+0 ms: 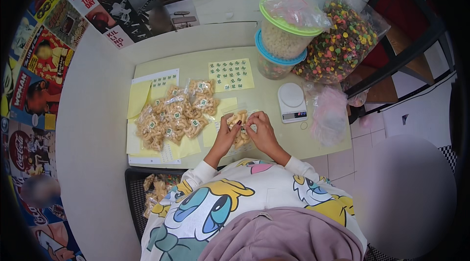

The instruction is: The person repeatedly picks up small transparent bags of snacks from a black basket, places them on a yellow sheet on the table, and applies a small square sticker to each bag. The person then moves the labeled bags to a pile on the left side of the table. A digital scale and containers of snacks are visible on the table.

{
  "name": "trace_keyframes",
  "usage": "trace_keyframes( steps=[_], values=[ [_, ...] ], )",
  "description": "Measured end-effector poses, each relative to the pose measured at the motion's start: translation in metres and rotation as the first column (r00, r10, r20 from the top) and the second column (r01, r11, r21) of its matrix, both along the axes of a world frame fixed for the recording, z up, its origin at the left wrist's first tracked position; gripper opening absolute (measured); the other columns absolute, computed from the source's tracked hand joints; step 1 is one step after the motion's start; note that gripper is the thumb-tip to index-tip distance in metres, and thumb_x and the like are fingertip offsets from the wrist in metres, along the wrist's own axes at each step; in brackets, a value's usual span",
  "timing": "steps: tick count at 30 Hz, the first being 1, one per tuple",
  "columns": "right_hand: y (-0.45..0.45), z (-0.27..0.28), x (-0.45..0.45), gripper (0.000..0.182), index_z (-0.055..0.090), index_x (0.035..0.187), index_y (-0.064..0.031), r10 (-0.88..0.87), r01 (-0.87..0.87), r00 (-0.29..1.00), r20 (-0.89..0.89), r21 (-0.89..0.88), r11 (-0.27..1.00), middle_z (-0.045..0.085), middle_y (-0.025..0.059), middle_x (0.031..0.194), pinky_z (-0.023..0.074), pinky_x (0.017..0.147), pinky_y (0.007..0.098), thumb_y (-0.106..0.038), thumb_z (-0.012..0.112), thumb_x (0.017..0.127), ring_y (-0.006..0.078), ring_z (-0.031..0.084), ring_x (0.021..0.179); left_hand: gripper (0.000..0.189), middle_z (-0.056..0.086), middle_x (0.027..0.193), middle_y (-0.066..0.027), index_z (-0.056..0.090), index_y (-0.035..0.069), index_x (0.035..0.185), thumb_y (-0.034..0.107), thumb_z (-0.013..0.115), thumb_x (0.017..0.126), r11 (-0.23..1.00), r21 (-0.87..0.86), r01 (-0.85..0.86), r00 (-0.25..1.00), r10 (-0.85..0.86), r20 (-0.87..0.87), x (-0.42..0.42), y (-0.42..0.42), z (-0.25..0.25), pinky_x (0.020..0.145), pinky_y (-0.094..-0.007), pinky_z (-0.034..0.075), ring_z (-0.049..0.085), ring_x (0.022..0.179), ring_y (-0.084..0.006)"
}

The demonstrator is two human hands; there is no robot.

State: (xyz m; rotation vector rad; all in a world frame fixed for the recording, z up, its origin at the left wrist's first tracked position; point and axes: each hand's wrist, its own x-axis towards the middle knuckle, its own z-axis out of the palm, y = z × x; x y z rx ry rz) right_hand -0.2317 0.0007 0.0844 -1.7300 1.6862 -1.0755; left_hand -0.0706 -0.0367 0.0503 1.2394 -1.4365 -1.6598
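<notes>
Before me on the table lies a clear bag of macaroni-shaped snacks [241, 142]. My left hand [227, 135] grips its left side, with the thumb resting on the front of the bag. At the bag's right side, my right hand [263, 131] has thumb and fingertips pinched together against the front, near a small sticker; the fingers partly hide it. To the left, a heap of filled snack bags [176, 116] carries round green-and-white stickers. Beyond my hands is a yellow sticker sheet [231, 74] with rows of the same green marks.
A white digital kitchen scale [292, 101] stands right of my hands, beside pink-tinted plastic bags [328, 116]. Behind are stacked lidded tubs [288, 42] and a large bag of colourful snacks [341, 40]. Below the table's left edge, a black basket [134, 195] holds more bags.
</notes>
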Motion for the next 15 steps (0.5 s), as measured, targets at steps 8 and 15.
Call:
trace_keyframes(
  steps=[8,15],
  values=[
    [0.001,0.012,0.003,0.011,0.055,0.086,0.0001,0.076,-0.075,0.997,0.024,-0.042,0.996,0.051,0.0129,0.102,0.0422,0.087,0.0371,-0.003,0.064,0.08,0.0305,0.051,0.102,0.035,0.054,0.102,-0.0037,0.036,0.01,0.132,0.022,0.042,0.1,0.941,0.337,-0.037,0.967,0.118,-0.225,0.006,-0.006,-0.013,0.059,-0.0233,0.045,0.055,0.079,-0.0095],
    [0.002,0.014,0.004,0.011,0.055,0.086,0.0005,0.088,-0.087,0.996,0.015,-0.059,0.994,0.051,0.0132,0.101,0.0444,0.083,0.0381,-0.002,0.063,0.08,0.0306,0.053,0.096,0.029,0.055,0.106,-0.005,0.041,0.011,0.127,0.021,0.044,0.1,0.934,0.343,-0.097,0.978,0.153,-0.142,0.002,-0.001,0.015,0.064,-0.0209,0.044,0.053,0.085,-0.0106]
  ],
)
